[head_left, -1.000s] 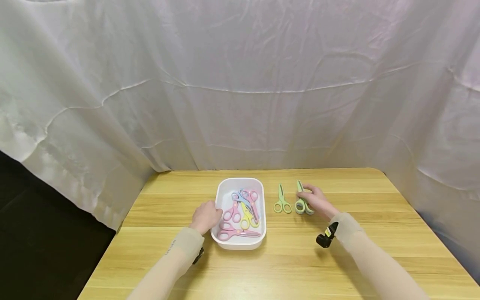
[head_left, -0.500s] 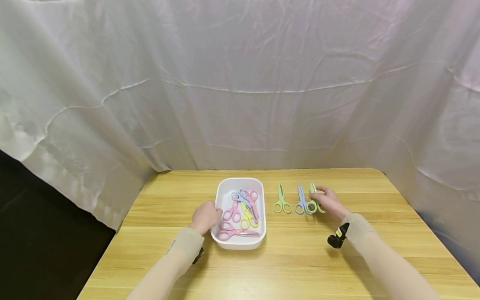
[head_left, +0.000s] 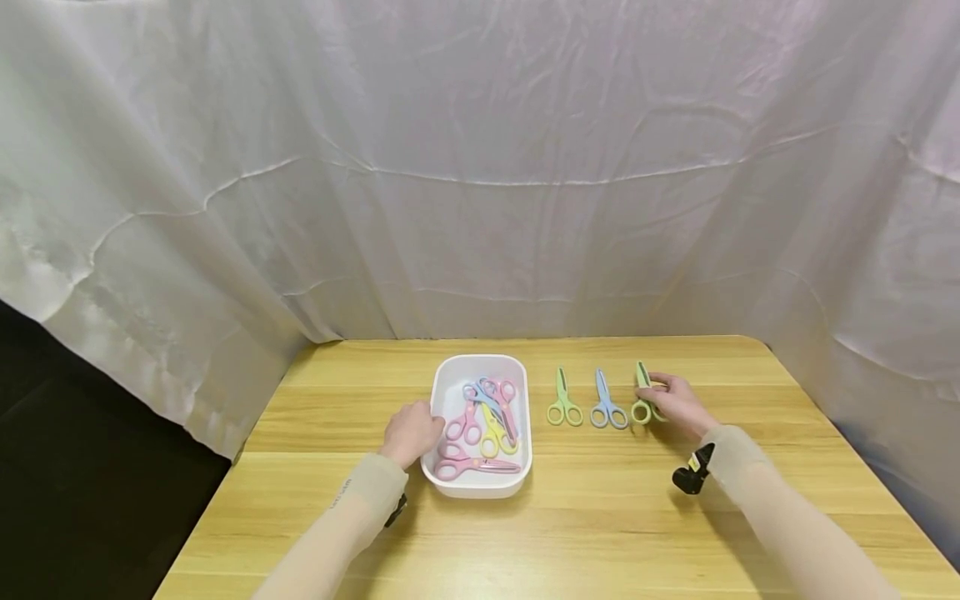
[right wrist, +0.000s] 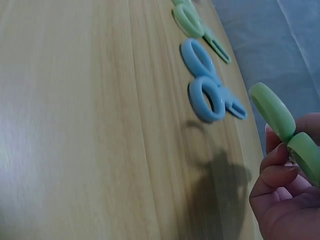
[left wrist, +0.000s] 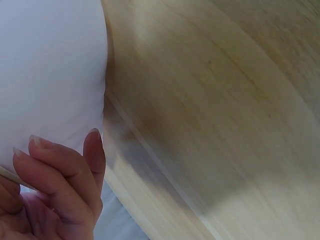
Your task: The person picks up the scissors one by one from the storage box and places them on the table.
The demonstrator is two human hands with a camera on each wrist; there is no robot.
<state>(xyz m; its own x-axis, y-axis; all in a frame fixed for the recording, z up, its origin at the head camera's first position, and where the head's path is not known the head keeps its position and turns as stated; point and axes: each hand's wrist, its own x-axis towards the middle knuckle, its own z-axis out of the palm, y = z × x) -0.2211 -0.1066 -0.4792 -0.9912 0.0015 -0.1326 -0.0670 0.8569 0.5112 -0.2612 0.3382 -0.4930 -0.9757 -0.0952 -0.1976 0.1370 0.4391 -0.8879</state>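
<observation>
My left hand (head_left: 411, 433) holds the left wall of a white plastic bin (head_left: 480, 493); in the left wrist view its fingers (left wrist: 65, 175) lie curled against the outside of the bin. Inside the bin, several pairs of scissors lie jumbled, among them pink scissors (head_left: 478, 465), blue and yellow ones. My right hand (head_left: 678, 402) pinches green scissors (right wrist: 272, 111) near the pivot, blades pointing to the back. They hover over the table, casting a shadow. To their left lie blue scissors (head_left: 607, 408) and another green pair of scissors (head_left: 565, 404), both closed, handles toward me.
The wooden table (head_left: 570, 533) carries all of this. A pale curtain (head_left: 525, 208) hangs along its back and sides. Dark fabric (head_left: 90, 450) shows beyond the left edge.
My right hand has moved right with the green scissors, away from above the blue scissors, which now show fully on the table. The left hand and bin have stayed put.
</observation>
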